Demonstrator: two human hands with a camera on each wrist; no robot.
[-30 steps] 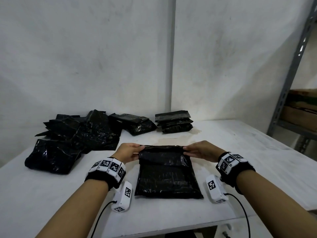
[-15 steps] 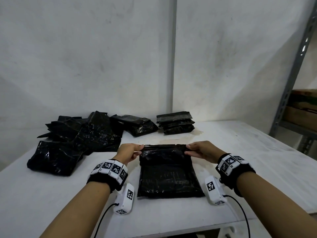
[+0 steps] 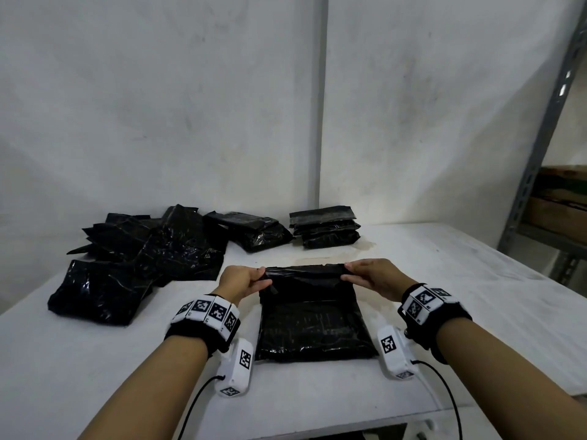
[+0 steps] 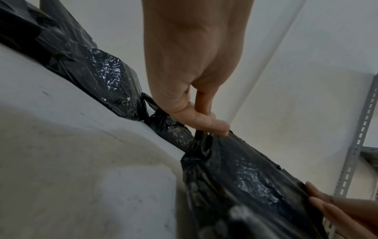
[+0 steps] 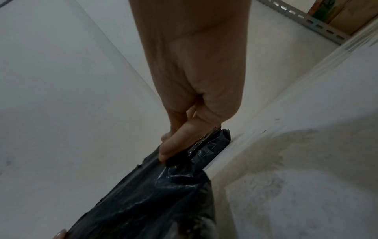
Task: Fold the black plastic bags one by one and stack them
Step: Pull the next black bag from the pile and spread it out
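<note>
White plaster walls meet in a corner behind a white table (image 3: 444, 281), and a grey slotted shelf upright (image 3: 546, 122) stands beyond the table's right end. At the table's middle, close to its near edge, a partly folded black plastic bag (image 3: 313, 328) is laid flat. Its far edge is pinched at 1 corner by the left hand (image 3: 243, 282) and at the other by the right hand (image 3: 373, 277), thumbs clamped over the film against curled fingers.

Compared with 1 second ago, that far edge is now raised clear of the table and drawn slightly toward the near edge, so a slack flap hangs under it. A further fold over the lower half is judged to be under way.

Toward the table's back edge, a stack of 3 folded bags (image 3: 325, 230) is seen, with 1 more folded bundle (image 3: 254, 233) to its left. An unfolded heap (image 3: 133, 258) is spread along the table's left side, so much work remains.
</note>
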